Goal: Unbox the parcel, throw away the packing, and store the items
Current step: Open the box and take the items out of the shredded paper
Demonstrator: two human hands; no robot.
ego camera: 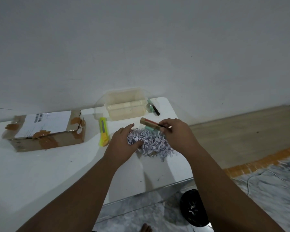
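Observation:
A pile of shredded paper packing [153, 144] lies on the white table [40, 173]. My left hand [122, 144] rests on the pile's left side, fingers curled into the shreds. Just above the pile's far edge, my right hand [174, 133] grips a small tan box with a red stripe [149, 123]. A mint-green item [149, 128] shows just under that box. The opened cardboard parcel [47, 131] with a white label lies at the left. A clear plastic storage tub [126, 107] stands at the back.
A yellow utility knife [103, 132] lies between the parcel and the pile. A green item and a dark pen [153, 108] lie right of the tub. A black bin bag [193, 208] sits on the floor below the table's right edge.

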